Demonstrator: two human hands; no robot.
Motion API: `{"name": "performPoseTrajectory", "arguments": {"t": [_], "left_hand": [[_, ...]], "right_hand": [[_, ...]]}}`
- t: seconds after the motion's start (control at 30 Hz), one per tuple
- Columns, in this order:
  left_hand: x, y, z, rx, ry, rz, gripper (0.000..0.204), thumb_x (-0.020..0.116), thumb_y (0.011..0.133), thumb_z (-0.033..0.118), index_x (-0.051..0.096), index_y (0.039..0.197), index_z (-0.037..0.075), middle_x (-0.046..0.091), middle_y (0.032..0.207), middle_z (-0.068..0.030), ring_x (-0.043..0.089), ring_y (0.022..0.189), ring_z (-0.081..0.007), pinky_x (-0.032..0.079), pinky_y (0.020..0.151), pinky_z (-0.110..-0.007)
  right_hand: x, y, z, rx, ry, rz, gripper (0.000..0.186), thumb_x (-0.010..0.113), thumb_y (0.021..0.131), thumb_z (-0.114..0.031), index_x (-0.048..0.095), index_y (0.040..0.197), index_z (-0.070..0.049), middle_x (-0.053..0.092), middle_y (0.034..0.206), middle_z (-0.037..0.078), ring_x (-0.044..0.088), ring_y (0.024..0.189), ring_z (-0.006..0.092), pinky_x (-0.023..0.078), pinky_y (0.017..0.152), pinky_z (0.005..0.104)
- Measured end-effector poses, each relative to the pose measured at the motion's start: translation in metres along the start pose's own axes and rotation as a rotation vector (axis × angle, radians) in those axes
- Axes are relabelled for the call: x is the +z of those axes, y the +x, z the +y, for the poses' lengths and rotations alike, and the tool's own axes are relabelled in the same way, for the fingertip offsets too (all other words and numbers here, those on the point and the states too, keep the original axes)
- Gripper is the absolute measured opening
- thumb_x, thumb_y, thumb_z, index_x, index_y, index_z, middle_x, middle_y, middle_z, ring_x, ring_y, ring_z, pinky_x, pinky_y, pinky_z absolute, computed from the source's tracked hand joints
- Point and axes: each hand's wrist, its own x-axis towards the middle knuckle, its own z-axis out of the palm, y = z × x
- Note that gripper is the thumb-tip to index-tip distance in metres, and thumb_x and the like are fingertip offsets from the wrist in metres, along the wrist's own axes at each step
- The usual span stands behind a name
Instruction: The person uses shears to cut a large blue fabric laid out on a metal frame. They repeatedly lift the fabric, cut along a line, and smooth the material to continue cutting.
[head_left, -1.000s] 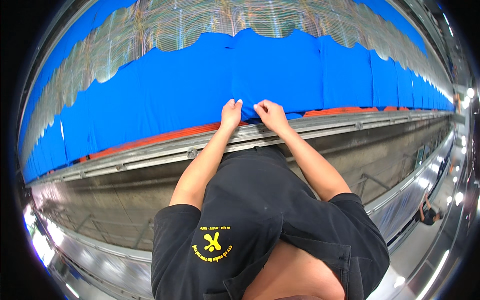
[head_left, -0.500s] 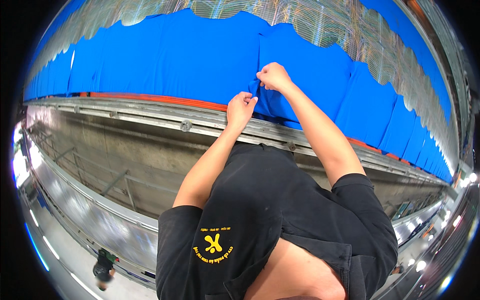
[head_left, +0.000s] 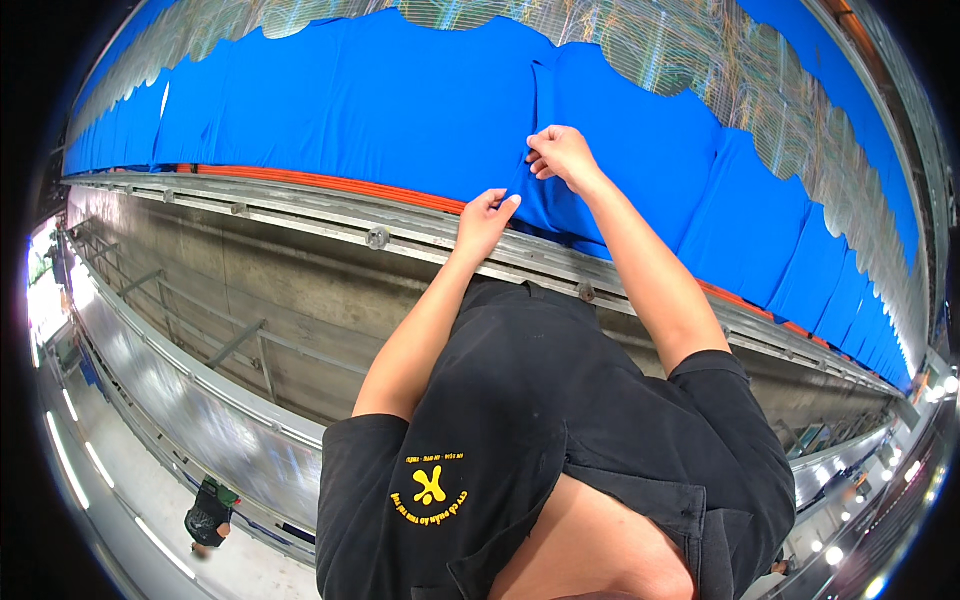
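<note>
Blue fabric pieces (head_left: 430, 110) lie side by side along a long table, with wavy cut edges on the far side. My right hand (head_left: 562, 156) is closed at the near part of one piece, pinching a fold of its left edge. Below that fold the cloth is creased and shaded. Lower and to the left, my left hand (head_left: 484, 226) rests over the table's near rim beside the same fabric. Its thumb stands apart from the curled fingers, and no cloth shows between them.
A metal rail (head_left: 330, 222) with round knobs runs along the near edge, with an orange strip (head_left: 330, 188) just behind it. Beyond the fabric lies a patterned, line-covered table surface (head_left: 690, 60). Another person (head_left: 208, 515) stands in the aisle at lower left, past a silvery table (head_left: 200, 385).
The view has shifted slightly. My left hand has come away a little from the fold, while my right hand still pinches the fabric edge, which now lies straighter.
</note>
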Motion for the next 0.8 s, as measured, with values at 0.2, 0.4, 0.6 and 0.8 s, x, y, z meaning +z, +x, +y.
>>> {"name": "performPoseTrajectory", "arguments": {"t": [0.2, 0.4, 0.6, 0.8], "left_hand": [[0.008, 0.032, 0.026, 0.136, 0.331, 0.056, 0.031, 0.082, 0.094, 0.024, 0.076, 0.108, -0.002, 0.074, 0.094, -0.0074, 0.065, 0.078, -0.0128, 0.052, 0.07, -0.031], [0.016, 0.067, 0.027, -0.1, -0.108, -0.018, 0.043, 0.08, 0.093, 0.021, 0.068, 0.123, -0.008, 0.078, 0.111, -0.0166, 0.074, 0.096, -0.0172, 0.059, 0.084, -0.034], [-0.001, 0.072, 0.029, -0.218, -0.263, -0.083, 0.043, 0.073, 0.103, 0.033, 0.069, 0.132, 0.002, 0.076, 0.106, -0.0003, 0.067, 0.086, -0.0071, 0.051, 0.072, -0.025], [-0.02, 0.04, 0.027, -0.203, 0.032, -0.12, 0.036, 0.074, 0.104, 0.035, 0.077, 0.115, 0.0, 0.074, 0.092, 0.0009, 0.064, 0.081, -0.0089, 0.052, 0.074, -0.027]], "right_hand": [[-0.009, -0.006, -0.002, -0.04, 0.064, 0.017, 0.029, 0.07, 0.105, -0.03, 0.072, 0.109, -0.002, 0.076, 0.094, 0.009, 0.072, 0.076, 0.0165, 0.059, 0.065, 0.0323], [-0.042, -0.015, 0.054, -0.674, -0.476, 0.676, 0.029, 0.069, 0.103, -0.027, 0.072, 0.111, 0.001, 0.076, 0.114, 0.017, 0.072, 0.103, 0.0313, 0.058, 0.092, 0.0464], [-0.053, -0.035, 0.106, -0.739, -1.065, 0.42, 0.073, 0.061, 0.107, -0.044, 0.042, 0.162, -0.001, 0.035, 0.172, 0.023, 0.032, 0.16, 0.0384, 0.025, 0.131, 0.0518], [-0.027, -0.009, 0.083, -0.887, -1.116, 0.182, 0.077, 0.055, 0.109, -0.051, 0.036, 0.166, -0.003, 0.03, 0.175, 0.018, 0.026, 0.163, 0.0346, 0.02, 0.134, 0.0514]]}}
